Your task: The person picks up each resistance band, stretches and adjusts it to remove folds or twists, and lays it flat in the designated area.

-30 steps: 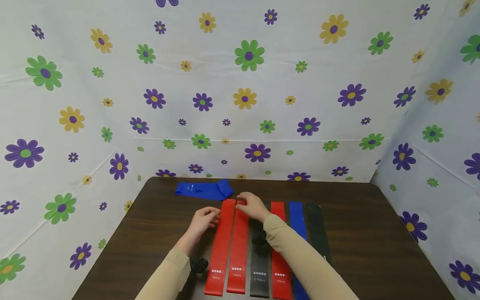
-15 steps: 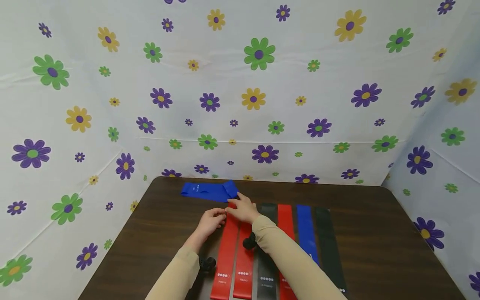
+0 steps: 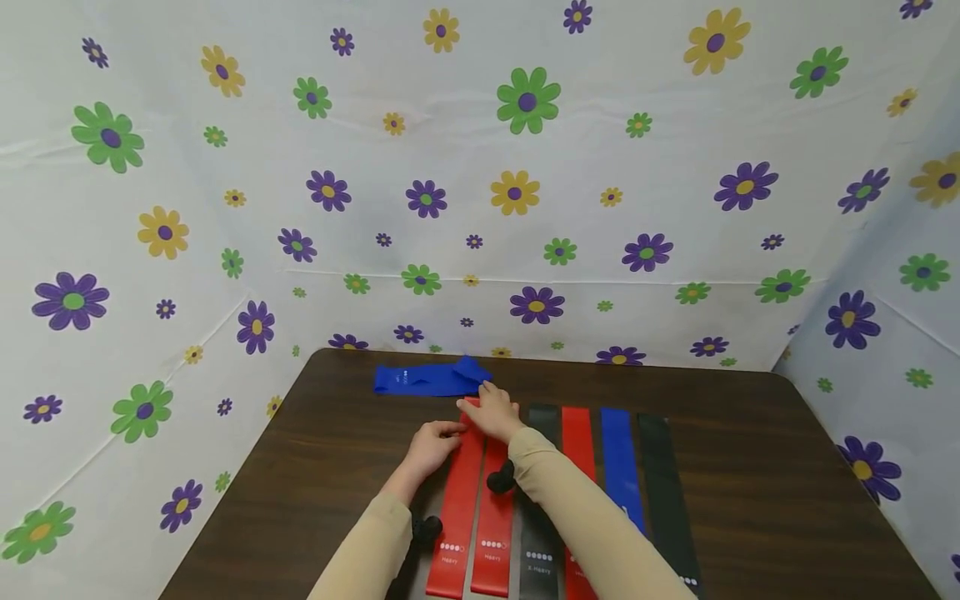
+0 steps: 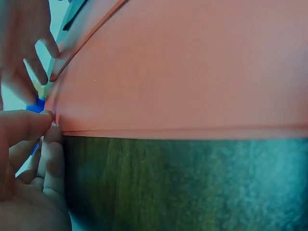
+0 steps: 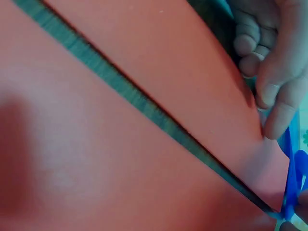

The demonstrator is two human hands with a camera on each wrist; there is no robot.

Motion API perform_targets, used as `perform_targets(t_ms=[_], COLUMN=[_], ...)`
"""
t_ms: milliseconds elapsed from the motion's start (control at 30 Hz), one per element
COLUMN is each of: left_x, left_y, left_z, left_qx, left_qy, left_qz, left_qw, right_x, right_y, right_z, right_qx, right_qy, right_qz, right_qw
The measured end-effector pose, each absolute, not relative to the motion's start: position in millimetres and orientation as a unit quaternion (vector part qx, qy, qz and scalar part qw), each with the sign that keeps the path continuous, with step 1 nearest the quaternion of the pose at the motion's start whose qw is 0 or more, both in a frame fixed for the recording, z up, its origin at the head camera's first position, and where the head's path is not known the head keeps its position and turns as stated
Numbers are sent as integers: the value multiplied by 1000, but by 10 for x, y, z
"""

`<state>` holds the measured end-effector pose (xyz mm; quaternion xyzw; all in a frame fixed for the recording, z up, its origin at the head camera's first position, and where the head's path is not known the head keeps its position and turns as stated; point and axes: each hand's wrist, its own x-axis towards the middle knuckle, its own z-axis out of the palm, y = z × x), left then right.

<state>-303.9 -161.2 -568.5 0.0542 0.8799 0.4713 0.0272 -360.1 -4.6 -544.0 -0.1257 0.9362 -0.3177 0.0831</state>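
In the head view my left hand (image 3: pixel 431 447) is at the far left corner of the leftmost red resistance band (image 3: pixel 456 517), labelled Heavy. The left wrist view shows its thumb and index finger (image 4: pixel 36 126) pinching the band's edge. My right hand (image 3: pixel 497 412) hovers over the far ends of this band and a second red band (image 3: pixel 492 525), fingers spread loosely with nothing held. Beyond it lies a folded blue band (image 3: pixel 431 380), crosswise at the table's back. In the right wrist view only a bit of the right fingers shows at the lower right.
Right of the red pair lie a black band (image 3: pixel 538 533), another red band (image 3: pixel 578 437), a blue band (image 3: pixel 621 458) and a second black band (image 3: pixel 666 483), side by side. The brown wooden table (image 3: pixel 780 492) meets a flower-print cloth (image 3: pixel 592 150) behind.
My right hand has moved left from the second red band toward the leftmost one. My left hand has come onto that band's far corner. The head view has shifted slightly.
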Motion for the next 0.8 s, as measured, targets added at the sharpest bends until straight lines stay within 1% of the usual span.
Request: perform_targets(t_ms=[67,167,267,367,467,700,800], left_x=[-3043,-3045,-3040,-3032,-3025,-3043,-3034], left_y=[-1608,-1607,-1608,-1605,-1610,-1615,-1602], left_z=[-5702,-5718,-5725,-5723,-5718,-5743,-5759], left_qx=[49,39,35,36,39,35,37], left_qy=[879,879,878,876,876,878,879], left_qz=[473,474,478,481,481,478,475], left_qw=[29,28,23,19,15,10,5], right_x=[-3619,-3642,-3656,-3656,-3659,-3663,-3652], right_y=[-7,68,162,279,393,599,667], right_z=[-5440,-5411,-5381,-5381,-5408,-5418,-5420], right_qx=[-113,-85,-31,34,62,75,84], right_qy=[920,868,795,733,702,693,691], right_qz=[-369,-487,-605,-678,-707,-715,-716], right_qw=[68,51,44,49,50,45,54])
